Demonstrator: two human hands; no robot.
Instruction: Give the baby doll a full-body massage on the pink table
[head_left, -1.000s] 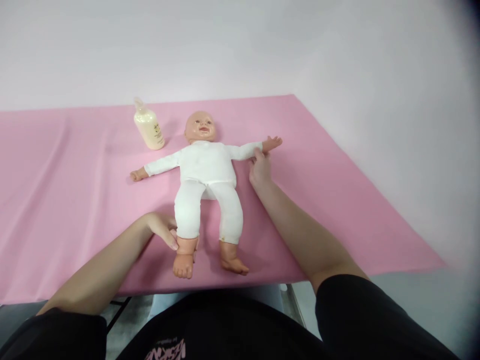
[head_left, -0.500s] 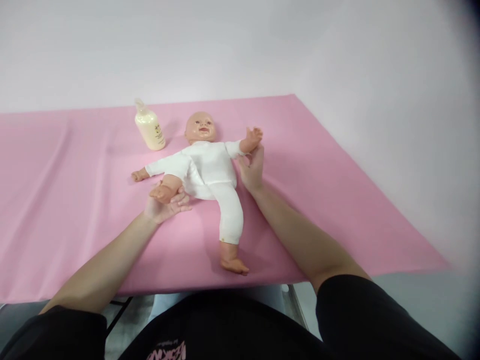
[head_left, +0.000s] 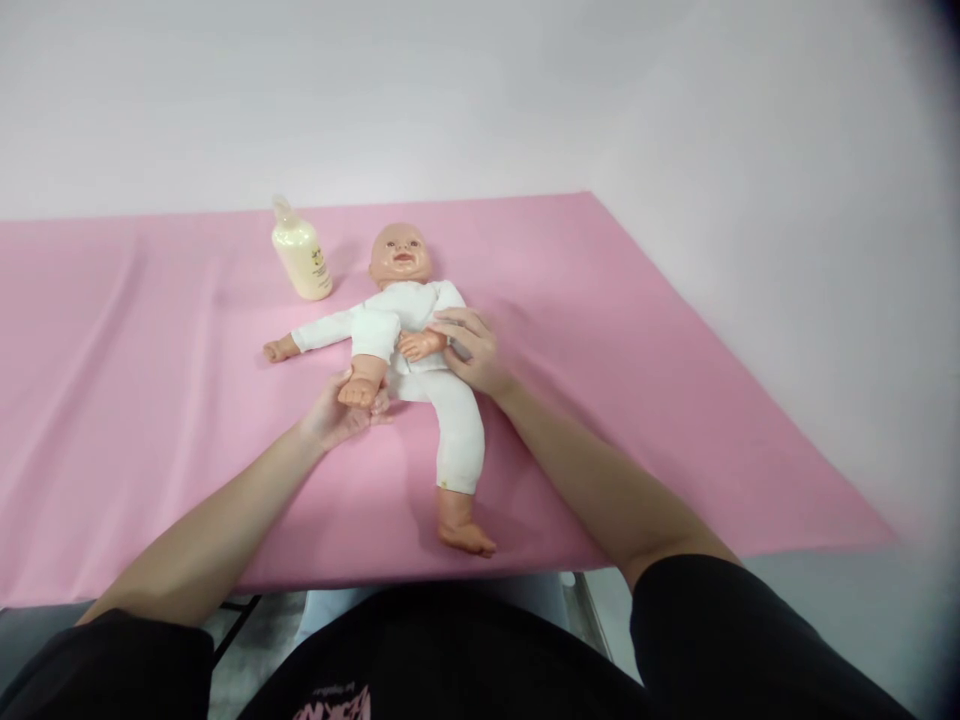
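A baby doll (head_left: 459,430) with a white cloth body lies face up, its head away from me. My left hand (head_left: 339,412) is closed round the lower part of its left-side leg, which is raised and bent toward the belly. Part of my fingers is hidden behind that leg. Across the doll's belly lies its right-side arm, and my right hand (head_left: 480,350) has its fingers on that arm near the wrist. The other leg stretches toward me, and the other arm points out to the left.
A pink cloth (head_left: 637,430) covers the table, with folds at the left. Left of the doll's head stands a pale yellow pump bottle (head_left: 302,258). Behind the table rises a white wall (head_left: 480,90). The table's front edge runs close to my body.
My right hand has brought the doll's arm inward from the right onto its belly. My left hand has shifted right, bending the held leg up closer to the body.
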